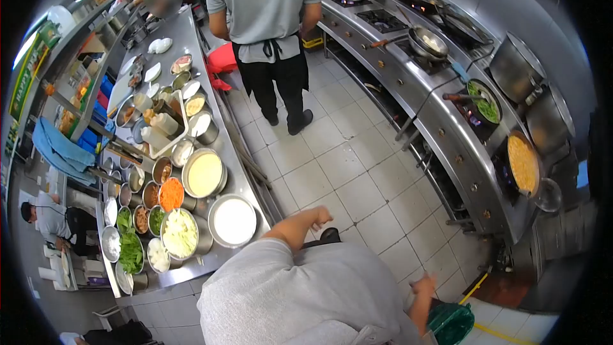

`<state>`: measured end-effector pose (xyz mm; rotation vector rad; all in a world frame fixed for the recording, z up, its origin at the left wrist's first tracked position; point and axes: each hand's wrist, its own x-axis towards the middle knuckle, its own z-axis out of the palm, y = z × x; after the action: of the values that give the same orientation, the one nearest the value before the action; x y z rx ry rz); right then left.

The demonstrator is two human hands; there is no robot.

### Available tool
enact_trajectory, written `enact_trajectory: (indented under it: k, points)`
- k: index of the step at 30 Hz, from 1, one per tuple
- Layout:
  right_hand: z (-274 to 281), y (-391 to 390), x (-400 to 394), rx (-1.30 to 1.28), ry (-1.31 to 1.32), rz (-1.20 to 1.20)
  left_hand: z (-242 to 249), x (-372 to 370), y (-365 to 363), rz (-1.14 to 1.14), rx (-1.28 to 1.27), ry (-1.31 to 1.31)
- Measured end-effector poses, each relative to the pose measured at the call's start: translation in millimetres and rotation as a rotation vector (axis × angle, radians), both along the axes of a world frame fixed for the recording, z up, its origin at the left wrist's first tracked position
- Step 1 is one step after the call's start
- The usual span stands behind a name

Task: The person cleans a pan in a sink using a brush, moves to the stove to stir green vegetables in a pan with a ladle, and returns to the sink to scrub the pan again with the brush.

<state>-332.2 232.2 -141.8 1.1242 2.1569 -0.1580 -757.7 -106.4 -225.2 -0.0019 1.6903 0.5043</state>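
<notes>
My left hand hangs over the tiled floor, with nothing in it and its fingers loosely apart. Nearest to it, at the counter edge, stands a round pot of white contents. Beside that pot are a pot of pale yellow liquid, a pot of chopped pale green vegetable and shredded orange carrot. My right hand is low by my side, holding nothing, fingers partly spread. Just below it is a green plastic bag, apart from the fingers as far as I can see.
A steel counter runs along the left. On the stove at right are a pan of greens, a pan of orange-yellow food and a wok. A person in grey stands ahead in the aisle.
</notes>
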Motion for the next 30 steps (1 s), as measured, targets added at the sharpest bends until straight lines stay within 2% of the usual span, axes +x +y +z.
enact_trajectory:
  k: [1, 2, 4, 5, 6, 8, 9, 11, 12, 13, 14, 15, 16, 17, 20, 22, 23, 25, 27, 29, 30]
  points:
    - [-77.9, 1.5, -2.4, -0.095, 0.183, -0.094, -20.0, -6.8, -15.4, -0.292, -0.041, 0.076]
    - [-97.0, -19.3, -13.9, -0.189, 0.361, -0.202, 2.1, -4.1, -24.1, -0.353, -0.193, 0.175]
    - [-67.8, -48.9, -50.7, -0.452, 0.465, -0.399, -161.8, -1.7, -71.6, -0.287, -0.269, -0.091]
    - [-56.5, -55.8, -60.5, -0.386, 0.439, -0.314, -81.4, 12.7, -58.9, 0.103, -0.371, -0.184]
    - [-43.9, -61.6, -68.9, -0.321, 0.407, -0.241, -85.3, 5.5, -56.0, 0.007, -0.382, -0.179]
    - [-15.4, -59.8, -82.5, -0.186, 0.457, -0.163, -119.1, -13.0, -67.1, 0.213, -0.233, -0.394]
    - [-14.5, -50.6, -88.6, -0.165, 0.460, -0.167, -111.2, -29.9, -51.2, 0.130, -0.251, -0.393]
    - [-33.0, -27.7, -103.6, -0.187, 0.470, -0.152, -76.5, -63.7, -12.2, 0.963, -0.110, -0.548]
    - [-42.7, -15.2, -110.6, -0.228, 0.483, -0.133, -53.8, -77.9, 9.3, 0.917, -0.129, -0.545]
    - [-30.8, -6.3, -130.1, -0.277, 0.421, -0.061, -31.5, -92.0, 30.5, 0.807, -0.018, -0.458]
    - [-14.3, -4.3, -158.7, -0.327, 0.361, 0.020, -19.6, -100.9, 47.0, 0.701, 0.098, -0.375]
    - [-8.6, -5.7, -180.8, -0.329, 0.345, -0.003, -15.0, -103.6, 56.5, 0.680, 0.096, -0.375]
    - [-6.4, -6.1, -199.6, -0.327, 0.331, -0.019, -13.6, -103.4, 59.9, 0.533, 0.099, -0.236]
    - [-11.4, -4.4, -214.2, -0.322, 0.338, -0.027, -16.0, -103.0, 61.9, 0.392, 0.103, -0.095]
    - [-31.0, 8.9, -242.1, -0.384, 0.443, 0.072, -66.2, -82.9, 30.2, -0.126, -0.069, -0.018]
    - [-43.3, 21.7, -252.5, -0.548, 0.435, 0.076, -72.2, -72.1, 2.9, -0.078, -0.096, -0.058]
    - [-48.9, 30.5, -255.7, -0.555, 0.451, 0.075, -61.6, -73.3, -2.2, 0.037, -0.106, -0.075]
    - [-49.9, 52.8, -260.8, -0.651, 0.465, -0.202, -40.8, -86.1, 0.7, 0.345, -0.105, -0.094]
    - [-50.8, 85.3, -277.2, -0.631, 0.461, -0.279, -16.4, -113.7, 22.3, 0.715, 0.000, -0.077]
    - [-72.4, 121.6, -295.2, -0.498, 0.376, -0.089, 11.2, -147.4, 63.6, 0.946, 0.307, -0.110]
    - [-71.6, 138.7, -308.3, -0.455, 0.361, -0.015, 20.5, -174.2, 84.8, 0.895, 0.689, -0.382]
